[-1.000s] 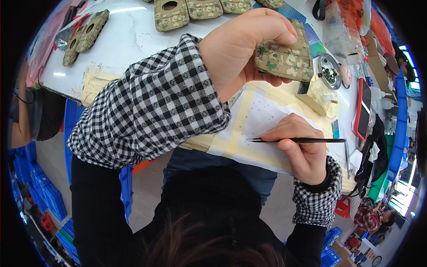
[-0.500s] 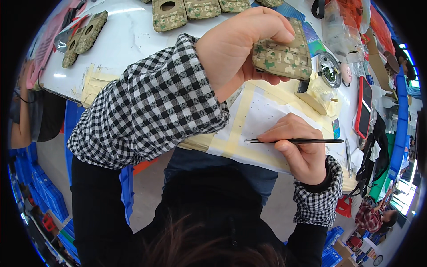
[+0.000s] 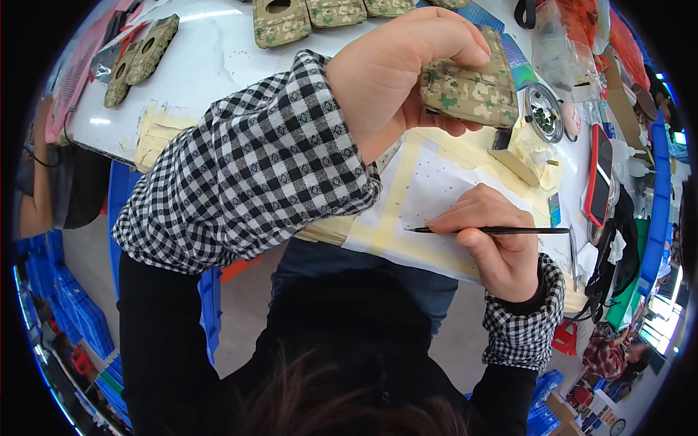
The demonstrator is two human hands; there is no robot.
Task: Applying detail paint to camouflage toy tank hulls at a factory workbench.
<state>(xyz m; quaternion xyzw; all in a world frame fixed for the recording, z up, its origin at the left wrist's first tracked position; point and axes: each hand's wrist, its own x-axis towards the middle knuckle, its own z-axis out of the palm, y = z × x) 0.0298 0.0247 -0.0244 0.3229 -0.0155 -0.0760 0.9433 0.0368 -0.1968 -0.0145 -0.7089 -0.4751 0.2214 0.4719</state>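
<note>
My left hand (image 3: 396, 76) is closed on a camouflage fabric-covered piece (image 3: 476, 91), thumb on top and fingers beneath, raised over the table. Lower right, my right hand (image 3: 502, 236) pinches slim black tweezers (image 3: 542, 230). Their tips point left, just above a white sheet (image 3: 418, 207) dotted with tiny dark specks. Whether the tips grip anything is too small to tell. Tape-yellow strips (image 3: 398, 192) run along the sheet.
Several camouflage pieces with oval holes (image 3: 289, 33) lie at the far edge, and more (image 3: 154, 47) at far left. A round dish (image 3: 558, 131) of small dark bits sits beside a yellowish block (image 3: 538, 171). A red-cased phone (image 3: 599, 174) lies on the right.
The whole view has shifted slightly. Both hands keep hold of the same things, in nearly the same places over the table.
</note>
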